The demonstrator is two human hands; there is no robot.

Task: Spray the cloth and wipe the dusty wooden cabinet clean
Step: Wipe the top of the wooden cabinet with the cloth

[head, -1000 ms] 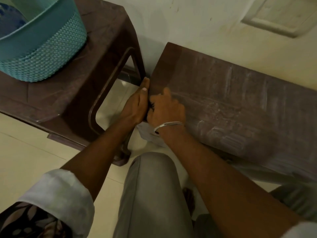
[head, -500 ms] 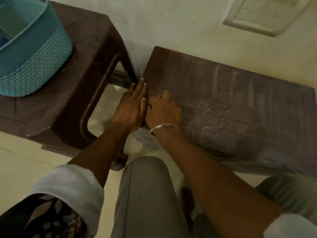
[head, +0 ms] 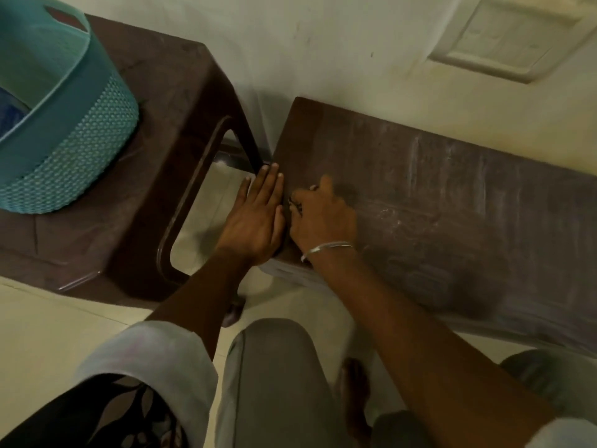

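The wooden cabinet [head: 452, 195] has a brown top streaked with pale dust and wipe marks; its left end looks darker. My right hand [head: 323, 218], with a metal bangle on the wrist, presses down on the top near the left edge. A small dark bit of cloth [head: 293, 203] peeks out beside its fingers; the rest is hidden under the hand. My left hand [head: 258, 218] lies flat with straight fingers against the cabinet's left edge, touching the right hand. No spray bottle is in view.
A brown plastic stool [head: 168, 101] stands just left of the cabinet, carrying a teal woven basket [head: 74, 130]. The wall with a switch plate [head: 504, 37] is right behind. My knee [head: 274, 367] and a bare foot [head: 355, 392] are on the pale tiled floor below.
My left hand has turned from edge-on to lying flat with fingers stretched along the cabinet's left edge. My right hand stays at that edge, thumb now spread out.
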